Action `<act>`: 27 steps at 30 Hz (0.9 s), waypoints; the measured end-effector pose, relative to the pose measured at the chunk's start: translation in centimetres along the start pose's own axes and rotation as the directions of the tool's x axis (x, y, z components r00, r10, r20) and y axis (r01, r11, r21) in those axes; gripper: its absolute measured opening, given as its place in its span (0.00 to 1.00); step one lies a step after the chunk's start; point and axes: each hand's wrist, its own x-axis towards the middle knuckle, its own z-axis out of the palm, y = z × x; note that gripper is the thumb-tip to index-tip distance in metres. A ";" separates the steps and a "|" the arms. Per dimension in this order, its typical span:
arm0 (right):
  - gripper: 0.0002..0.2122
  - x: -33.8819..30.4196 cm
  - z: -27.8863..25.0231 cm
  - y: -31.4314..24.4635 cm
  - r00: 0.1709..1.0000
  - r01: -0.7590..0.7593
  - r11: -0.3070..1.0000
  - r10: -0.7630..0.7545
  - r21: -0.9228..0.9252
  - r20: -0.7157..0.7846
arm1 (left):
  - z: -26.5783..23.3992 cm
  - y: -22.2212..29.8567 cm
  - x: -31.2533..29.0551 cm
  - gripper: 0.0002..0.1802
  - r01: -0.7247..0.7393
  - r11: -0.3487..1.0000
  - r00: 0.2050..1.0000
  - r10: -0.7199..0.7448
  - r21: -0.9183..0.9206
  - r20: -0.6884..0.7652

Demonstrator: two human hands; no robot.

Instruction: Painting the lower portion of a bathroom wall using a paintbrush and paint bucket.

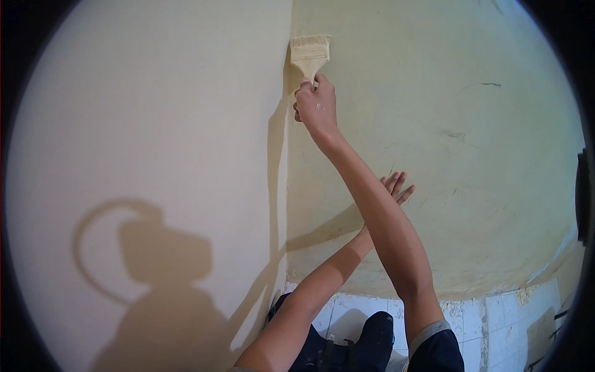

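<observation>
Head view: gripping paintbrush (310, 52) in right hand (317, 106), high by left edge of green wall (496, 149)

Holding paintbrush by the handle, right hand closed round it. Wide, flat, pale cream all over, pointed with bristles (311, 41) upward. Located near upper left edge of green wall, just beside the corner seam (287, 186) shared with cream wall (155, 124). Cannot tell about bristle contact with the wall. Also showing small white specks on back of right hand.

Reaching up with right forearm (384, 211) from lower right, crossing in front of left forearm (328, 266). Holding nothing visible in left hand (397, 187): open, fingers spread, over lower middle part of green wall. Looks braced on it; palm hidden behind right forearm, so cannot confirm full contact.

Casting a person's shadow (164, 260) on lower part of cream wall, with a curved loop at the head. Casting arm shadow too, across the seam onto green wall.

Marked on green wall: thin dark scratch (491, 84) toward upper right, pale scuff (454, 134) below and left of it.

Below bottom edge of green wall: white floor tiles (458, 322), pale flakes (524, 296) strewn along that edge. Wearing dark clothing (372, 341), plus dark sleeve (439, 356) with grey cuff on right arm. Far right: dark object (582, 198), too cut off to identify.
</observation>
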 end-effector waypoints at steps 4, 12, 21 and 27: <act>0.10 -4.6 -1.1 3.4 0.990 -0.137 0.982 0.131 0.128 0.058 | -0.3 0.3 0.2 0.64 -0.012 0.982 0.998 -0.001 0.186 0.068; 0.10 -1.2 -2.0 -0.5 0.991 0.119 0.991 -0.122 0.057 0.056 | 0.4 1.2 0.1 0.65 -0.018 1.000 0.999 0.018 0.007 -0.051; 0.08 -11.5 -2.4 6.8 0.896 -0.432 0.862 0.377 0.265 0.235 | -1.1 -0.3 -0.5 0.70 0.054 0.994 0.995 -0.062 0.099 0.078; 0.08 -8.4 -3.3 0.4 0.980 -0.165 0.952 0.127 0.256 0.156 | -2.0 -0.2 -0.9 0.65 0.069 0.997 0.992 -0.071 0.030 0.101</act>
